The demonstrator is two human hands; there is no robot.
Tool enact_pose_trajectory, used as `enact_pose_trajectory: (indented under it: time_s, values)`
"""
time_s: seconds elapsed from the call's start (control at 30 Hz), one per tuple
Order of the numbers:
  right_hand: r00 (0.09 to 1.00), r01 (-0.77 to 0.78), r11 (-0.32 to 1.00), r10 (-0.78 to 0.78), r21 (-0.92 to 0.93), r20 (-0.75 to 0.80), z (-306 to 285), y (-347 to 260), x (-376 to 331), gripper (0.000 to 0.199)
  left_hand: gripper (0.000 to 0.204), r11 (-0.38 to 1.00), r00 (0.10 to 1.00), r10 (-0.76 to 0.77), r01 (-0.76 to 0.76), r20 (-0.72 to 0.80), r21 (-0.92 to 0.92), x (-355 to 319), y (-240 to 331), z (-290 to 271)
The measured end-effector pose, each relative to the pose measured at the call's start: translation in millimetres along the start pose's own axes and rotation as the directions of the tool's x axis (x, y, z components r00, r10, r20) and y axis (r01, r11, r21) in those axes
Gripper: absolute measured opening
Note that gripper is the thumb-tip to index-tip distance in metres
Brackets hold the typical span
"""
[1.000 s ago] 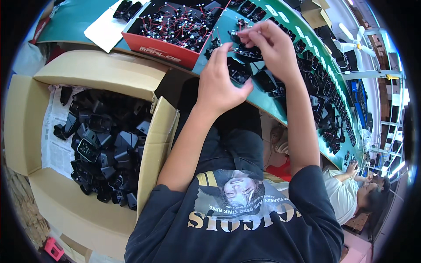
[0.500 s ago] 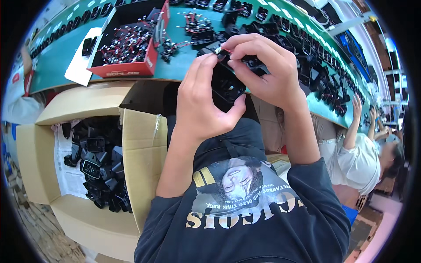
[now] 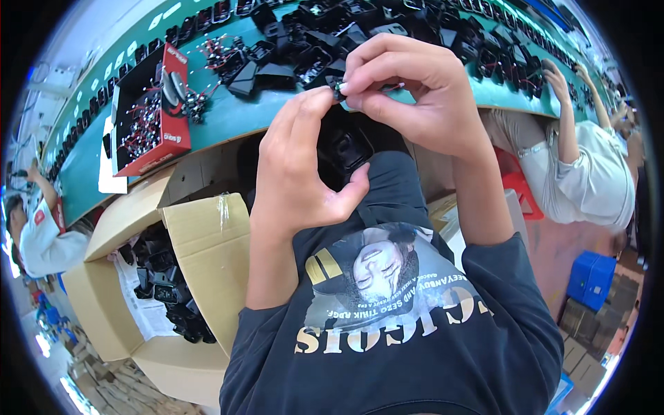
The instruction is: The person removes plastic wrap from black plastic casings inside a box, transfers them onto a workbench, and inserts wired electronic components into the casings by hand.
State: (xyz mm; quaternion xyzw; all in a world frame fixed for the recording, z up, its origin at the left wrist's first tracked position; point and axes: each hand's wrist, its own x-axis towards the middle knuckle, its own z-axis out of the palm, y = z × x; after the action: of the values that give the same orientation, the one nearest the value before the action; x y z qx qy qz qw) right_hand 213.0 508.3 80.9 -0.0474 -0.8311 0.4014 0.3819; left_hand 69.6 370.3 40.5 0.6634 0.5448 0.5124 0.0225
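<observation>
My left hand (image 3: pixel 294 162) curves around a black plastic housing (image 3: pixel 349 149), its thumb at the lower edge and its fingertips at the top. The housing has a rounded rectangular recess and is held in front of the table edge. My right hand (image 3: pixel 415 93) pinches a small white-ended wired part (image 3: pixel 341 90) between thumb and fingers, right by the left fingertips. A short bit of wire shows beyond the right fingers. Where this part meets the housing is hidden by shadow and fingers.
Black housings (image 3: pixel 311 66) crowd the green table (image 3: pixel 228 117). A red box (image 3: pixel 155 155) holds many wired parts, with more (image 3: pixel 221 55) beside it. An open cardboard box (image 3: pixel 207 238) with black housings (image 3: pixel 166 287) stands at left. Co-workers (image 3: pixel 588 166) sit at both sides.
The view has swung to the right, so the table and boxes sit further left. My right fingers have closed in tighter over the small wired part; the left hand keeps the housing.
</observation>
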Motion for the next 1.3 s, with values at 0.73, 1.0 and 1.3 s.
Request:
enact_pose_trajectory:
  time_s: [0.73, 1.0, 1.3]
  values:
    - [0.989, -0.136, 0.960, 0.147, -0.244, 0.024, 14.7, -27.5, -45.0, 0.026, 0.083, 0.997, 0.986, -0.023, 0.034, 0.165, -0.068, 8.1, -4.4, -4.1]
    - [0.968, -0.240, 0.971, 0.240, 0.007, -0.079, 16.6, -15.5, -56.4, 0.031, 0.086, 0.996, 0.977, 0.049, -0.032, 0.206, -0.086, 15.5, -10.3, -2.6]
    - [0.951, -0.270, 0.957, 0.282, 0.102, -0.128, 13.3, -3.8, -69.9, 0.034, 0.088, 0.952, 0.986, -0.066, 0.108, 0.153, -0.287, 8.7, -16.8, 14.4]
